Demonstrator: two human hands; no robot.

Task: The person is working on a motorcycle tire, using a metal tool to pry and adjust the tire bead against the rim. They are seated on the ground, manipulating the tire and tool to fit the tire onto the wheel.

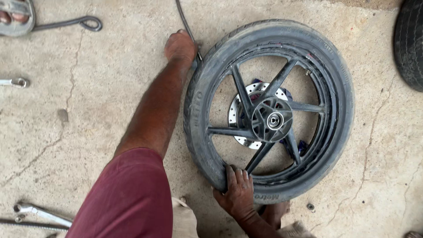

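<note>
Motorcycle wheel (pixel 269 112) lies flat on the cracked concrete floor (pixel 88 110), right of centre, black tyre (pixel 198 114) on a black spoked rim, drilled brake disc (pixel 240 114) showing through the spokes.

Left hand (pixel 179 46) is at the tyre's far-left edge, fingers curled down against the sidewall next to a thin dark hose (pixel 185 22) that runs off the top edge; can't tell if it grips the hose or only presses on the tyre.

Right hand (pixel 238 191) is at the tyre's near edge, fingers hooked over the bead and clamped on the rubber.

Second tyre (pixel 410 44) at the right edge. Chrome wrench (pixel 42 213) at the floor's near-left corner. Small nut (pixel 311 206) on the floor just beside the wheel's near-right side.
</note>
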